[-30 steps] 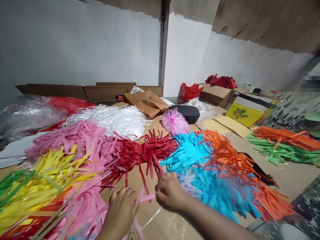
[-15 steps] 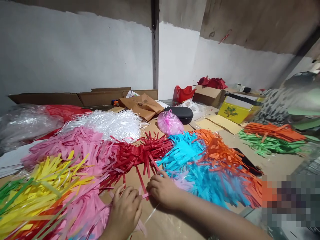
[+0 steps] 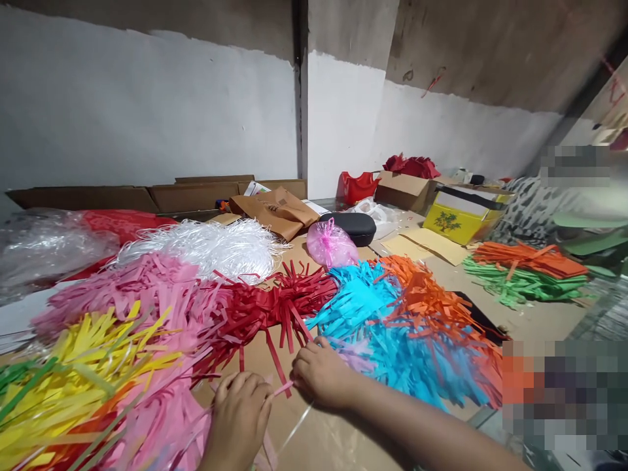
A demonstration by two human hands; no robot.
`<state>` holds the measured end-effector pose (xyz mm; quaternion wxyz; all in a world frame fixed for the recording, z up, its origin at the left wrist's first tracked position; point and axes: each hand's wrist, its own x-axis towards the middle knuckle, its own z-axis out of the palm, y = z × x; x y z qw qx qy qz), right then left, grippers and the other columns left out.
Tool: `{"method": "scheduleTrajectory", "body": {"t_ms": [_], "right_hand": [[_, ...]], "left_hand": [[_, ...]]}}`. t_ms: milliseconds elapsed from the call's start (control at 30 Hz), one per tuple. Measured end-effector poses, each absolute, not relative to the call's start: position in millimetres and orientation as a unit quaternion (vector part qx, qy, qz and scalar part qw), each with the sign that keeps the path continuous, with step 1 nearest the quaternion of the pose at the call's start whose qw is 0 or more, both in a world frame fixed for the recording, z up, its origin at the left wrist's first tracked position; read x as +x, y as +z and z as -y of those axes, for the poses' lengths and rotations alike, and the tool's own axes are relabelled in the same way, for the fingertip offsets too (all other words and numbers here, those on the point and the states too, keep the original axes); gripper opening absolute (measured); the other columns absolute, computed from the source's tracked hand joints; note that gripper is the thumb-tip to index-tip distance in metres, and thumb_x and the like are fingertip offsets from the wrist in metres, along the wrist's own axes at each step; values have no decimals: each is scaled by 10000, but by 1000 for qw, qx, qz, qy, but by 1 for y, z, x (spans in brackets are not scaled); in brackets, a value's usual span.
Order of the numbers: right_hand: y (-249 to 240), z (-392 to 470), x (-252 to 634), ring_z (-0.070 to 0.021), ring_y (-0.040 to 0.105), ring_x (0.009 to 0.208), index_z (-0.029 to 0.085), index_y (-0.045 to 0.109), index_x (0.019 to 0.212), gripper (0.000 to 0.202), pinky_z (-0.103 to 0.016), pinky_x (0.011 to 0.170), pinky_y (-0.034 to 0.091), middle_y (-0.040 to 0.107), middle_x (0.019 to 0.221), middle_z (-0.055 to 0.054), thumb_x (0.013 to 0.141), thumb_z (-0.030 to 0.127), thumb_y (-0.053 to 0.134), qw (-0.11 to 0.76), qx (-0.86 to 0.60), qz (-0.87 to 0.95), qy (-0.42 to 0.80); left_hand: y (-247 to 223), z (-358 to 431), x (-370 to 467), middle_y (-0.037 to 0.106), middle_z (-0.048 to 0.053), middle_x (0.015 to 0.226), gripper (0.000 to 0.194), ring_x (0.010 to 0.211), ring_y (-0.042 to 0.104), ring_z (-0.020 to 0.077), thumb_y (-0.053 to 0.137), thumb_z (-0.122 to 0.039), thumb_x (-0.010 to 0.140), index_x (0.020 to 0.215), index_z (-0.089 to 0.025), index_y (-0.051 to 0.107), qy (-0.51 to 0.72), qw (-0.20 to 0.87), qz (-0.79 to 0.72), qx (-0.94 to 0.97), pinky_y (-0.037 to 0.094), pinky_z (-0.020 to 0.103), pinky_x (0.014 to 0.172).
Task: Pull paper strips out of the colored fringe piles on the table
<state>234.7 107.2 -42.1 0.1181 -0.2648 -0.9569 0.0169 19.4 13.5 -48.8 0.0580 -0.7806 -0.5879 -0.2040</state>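
Observation:
A narrow pink strip [image 3: 282,388] spans the small gap between my two hands, low in the middle. My left hand [image 3: 240,409] has its fingers curled around the strip's left part. The curled fingers of my right hand [image 3: 321,373] hold its other end, just below the red strips [image 3: 275,301]. Pink strips [image 3: 167,314] and yellow strips [image 3: 108,353] are piled to the left of my left hand. Blue strips [image 3: 383,327] lie beyond my right forearm, with orange strips [image 3: 432,301] along their right side.
Behind the piles are white strings [image 3: 206,248], a pink plastic bag [image 3: 332,244], a black case [image 3: 354,228] and a brown paper bag [image 3: 279,212]. A yellow box [image 3: 461,216] stands at the back right. Green strips [image 3: 524,284] lie at right. A person's patterned clothing [image 3: 523,206] shows beyond.
The view has shifted slightly. My left hand has turned a little, its fingers bunched closer together; my right hand stays at nearly the same spot.

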Motion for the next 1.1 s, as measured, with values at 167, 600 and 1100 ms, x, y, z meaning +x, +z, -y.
{"method": "scheduleTrajectory", "body": {"t_ms": [167, 600, 1100], "right_hand": [[-32, -116, 226, -226, 597, 890, 195, 702, 927, 132, -399, 847, 352, 705, 945, -51, 931, 316, 649, 76, -279, 956, 56], [-11, -124, 214, -237, 672, 915, 255, 783, 883, 71, -361, 784, 371, 787, 958, -5, 815, 275, 780, 0, -357, 923, 144], [-14, -118, 220, -239, 593, 993, 202, 738, 963, 140, -425, 925, 357, 740, 985, -55, 972, 284, 625, 60, -210, 976, 20]], "left_hand": [[-53, -16, 19, 680, 17, 844, 210, 870, 590, 241, 487, -193, 925, 832, -232, 671, -194, 26, 627, -754, 354, 437, 877], [-44, -14, 12, 668, 4, 845, 188, 921, 575, 243, 562, -236, 856, 682, -231, 633, -174, -64, 652, -735, 371, 436, 892], [-55, -12, 11, 722, -38, 1037, 580, 984, 600, 213, 617, -74, 792, 1230, -453, 660, -166, 41, 537, -826, 345, 437, 950]]}}
